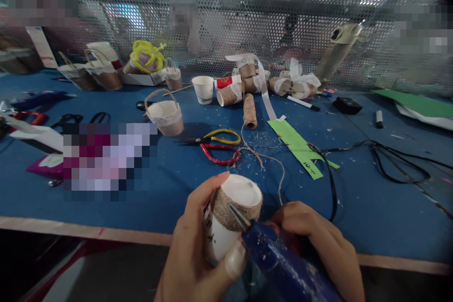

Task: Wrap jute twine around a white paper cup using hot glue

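Note:
My left hand point(193, 255) is wrapped around a white paper cup point(230, 219), held upside down and tilted, with jute twine wound round its bottom end. My right hand point(318, 240) grips a dark blue glue gun point(283, 264); its metal nozzle touches the twine band on the cup. A loose strand of twine point(279, 174) runs from the cup up across the blue table point(371, 198) to a twine spool point(249, 111).
Scissors with a yellow and a red handle point(219, 146) lie just beyond the cup. A twine-wrapped cup basket point(165, 115), a green paper strip point(299, 146), black cables point(385, 160), more cups, a marker and other scissors are spread over the table. A perforated metal screen stands behind.

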Demonstrator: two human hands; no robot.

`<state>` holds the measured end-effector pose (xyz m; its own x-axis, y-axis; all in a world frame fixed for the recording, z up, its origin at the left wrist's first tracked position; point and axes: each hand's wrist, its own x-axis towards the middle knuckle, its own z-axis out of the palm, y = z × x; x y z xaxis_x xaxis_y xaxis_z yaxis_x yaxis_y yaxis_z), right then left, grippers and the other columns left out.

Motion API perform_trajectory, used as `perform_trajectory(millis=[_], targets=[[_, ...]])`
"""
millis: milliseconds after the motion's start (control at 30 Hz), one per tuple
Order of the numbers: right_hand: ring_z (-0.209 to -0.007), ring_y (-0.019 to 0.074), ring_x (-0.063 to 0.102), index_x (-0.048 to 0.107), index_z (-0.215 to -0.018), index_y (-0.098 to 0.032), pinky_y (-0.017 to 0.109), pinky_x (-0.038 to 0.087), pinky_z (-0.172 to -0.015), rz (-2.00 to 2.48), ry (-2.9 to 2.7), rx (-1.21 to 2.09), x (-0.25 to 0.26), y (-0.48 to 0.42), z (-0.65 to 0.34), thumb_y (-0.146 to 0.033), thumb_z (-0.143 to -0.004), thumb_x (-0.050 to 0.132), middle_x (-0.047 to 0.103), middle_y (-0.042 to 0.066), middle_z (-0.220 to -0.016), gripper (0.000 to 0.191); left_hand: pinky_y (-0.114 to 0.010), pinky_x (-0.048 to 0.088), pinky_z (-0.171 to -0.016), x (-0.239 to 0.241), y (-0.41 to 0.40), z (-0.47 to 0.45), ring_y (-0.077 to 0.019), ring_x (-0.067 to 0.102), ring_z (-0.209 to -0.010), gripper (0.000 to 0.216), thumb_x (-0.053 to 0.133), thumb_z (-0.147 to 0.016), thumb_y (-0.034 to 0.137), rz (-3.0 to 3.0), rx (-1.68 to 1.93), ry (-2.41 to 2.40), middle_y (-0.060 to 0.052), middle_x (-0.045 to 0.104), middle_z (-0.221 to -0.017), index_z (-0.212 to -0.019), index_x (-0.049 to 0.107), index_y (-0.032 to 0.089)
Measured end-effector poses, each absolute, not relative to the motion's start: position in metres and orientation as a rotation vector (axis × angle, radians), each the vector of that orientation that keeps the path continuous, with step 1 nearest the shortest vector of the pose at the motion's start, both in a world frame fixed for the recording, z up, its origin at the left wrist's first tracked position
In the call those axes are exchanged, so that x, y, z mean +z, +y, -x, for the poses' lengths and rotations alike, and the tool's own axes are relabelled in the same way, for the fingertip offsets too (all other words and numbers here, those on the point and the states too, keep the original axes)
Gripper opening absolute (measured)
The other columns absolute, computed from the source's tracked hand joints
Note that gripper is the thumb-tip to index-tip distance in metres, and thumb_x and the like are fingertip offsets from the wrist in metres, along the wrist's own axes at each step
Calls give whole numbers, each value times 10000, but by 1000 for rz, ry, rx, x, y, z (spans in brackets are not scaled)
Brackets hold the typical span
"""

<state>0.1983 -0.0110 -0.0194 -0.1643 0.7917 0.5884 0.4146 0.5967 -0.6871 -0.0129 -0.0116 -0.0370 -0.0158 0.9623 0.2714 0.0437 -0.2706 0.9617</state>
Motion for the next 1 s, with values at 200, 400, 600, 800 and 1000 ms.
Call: perform_trajectory(millis=[200, 400, 600, 800, 1000], targets=[[-638, 126, 723, 681, -857, -266, 189, 568, -602, 1010, -1772, 509, -20, -12, -199, -255, -1107, 657, 756, -44, -745, 252, -368, 564, -1091, -40, -12, 14, -281, 723, -1301, 705, 827, -941, 734, -1436, 1406, 1155, 29, 739, -1486, -1558, 611, 472], [-595, 111, 723, 649, -776, -263, 174, 574, -596, 1040, -1749, 428, -15, -9, -191, -397, -1181, 572, 740, -64, -676, 433, -360, 594, -1069, -35, -12, 8, -278, 756, -1285, 630, 795, -1000, 652, -1518, 1409, 1163, 19, 753, -1469, -1569, 613, 453], [-539, 106, 713, 643, -707, -252, 167, 568, -573, 1068, -1745, 312, -9, -5, -185, -413, -1195, 529, 731, -59, -628, 526, -330, 672, -947, -39, -7, 11, -241, 838, -1110, 601, 773, -1044, 588, -1567, 1430, 996, 35, 794, -1419, -1604, 567, 518], [-485, 91, 661, 613, -701, -244, 163, 514, -483, 1076, -1737, 410, -9, -5, -186, -474, -1187, 543, 713, -67, -621, 542, -337, 682, -979, -43, -4, 17, -268, 842, -1160, 674, 829, -1005, 448, -1609, 1393, 916, 14, 792, -1446, -1625, 567, 504], [-512, 116, 665, 658, -718, -250, 203, 530, -515, 1074, -1711, 437, -19, -8, -188, -506, -1170, 571, 719, -44, -646, 527, -383, 677, -1012, -43, -5, 16, -300, 827, -1203, 643, 797, -1021, 559, -1604, 1409, 999, -11, 801, -1428, -1619, 586, 448]])
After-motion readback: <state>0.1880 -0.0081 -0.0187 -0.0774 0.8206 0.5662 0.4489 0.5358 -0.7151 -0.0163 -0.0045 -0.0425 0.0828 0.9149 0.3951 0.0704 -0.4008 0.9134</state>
